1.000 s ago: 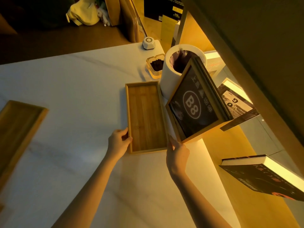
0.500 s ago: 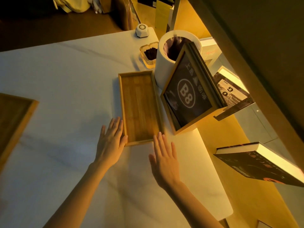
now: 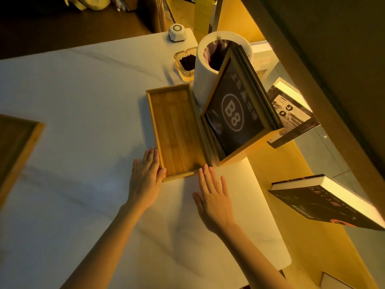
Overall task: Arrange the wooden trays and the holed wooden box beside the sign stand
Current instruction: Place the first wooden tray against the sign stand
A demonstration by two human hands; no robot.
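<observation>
Lying lengthwise on the white table [image 3: 83, 101], the wooden tray [image 3: 177, 130] sat just beside the sign stand [image 3: 235, 113]. The left hand [image 3: 145, 176], flat and open, touched its near left corner; the right hand [image 3: 214, 197], open too, rested at its near right corner.

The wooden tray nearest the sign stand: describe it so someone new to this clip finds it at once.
On the white table, find the tall white cylinder and the leaning B8 sign stand. The wooden tray lies flat against the sign's left side, both open hands at its near end. Unlike the other tray at the table's far left, it is narrow, empty and fully in view.
</observation>
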